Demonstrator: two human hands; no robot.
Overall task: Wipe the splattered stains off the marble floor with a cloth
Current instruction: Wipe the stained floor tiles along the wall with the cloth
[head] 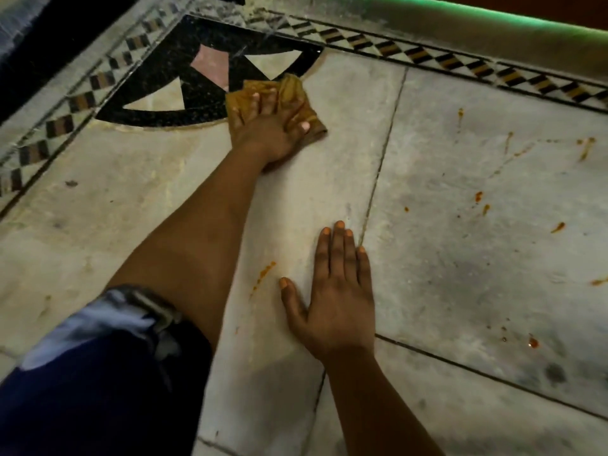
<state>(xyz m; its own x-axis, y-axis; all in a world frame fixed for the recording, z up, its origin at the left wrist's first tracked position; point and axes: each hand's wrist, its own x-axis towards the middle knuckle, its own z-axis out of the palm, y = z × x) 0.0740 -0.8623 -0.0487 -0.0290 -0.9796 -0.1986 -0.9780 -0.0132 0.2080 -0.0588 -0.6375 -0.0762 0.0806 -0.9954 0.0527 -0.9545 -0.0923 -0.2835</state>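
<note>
Head view. The left hand reaches forward with the arm extended and presses a crumpled yellow-brown cloth flat against the marble floor. Its fingers are spread over the cloth, the fingertips bearing down on the fabric rather than closing around it; the thumb lies on the right side of the cloth. Folds of the cloth show beyond the fingertips and to the right of the thumb.

The cloth sits at the edge of a black inlay with white and pink wedges, which lies just beyond and left of the fingertips. A checkered border runs along the far side of the floor, well beyond the cloth.

The right hand lies palm down on the floor, nearer the camera, fingers straight and slightly apart, holding nothing. Its fingertips point toward the cloth but are well apart from it. A grout line passes just right of the little finger.

Orange stains are scattered over the slab to the right of both hands, well apart from the cloth. One orange streak lies just left of the right thumb tip, between the two arms.

A rolled dark blue sleeve covers the upper left arm; the band at its cuff is blurred and may be a strap.
</note>
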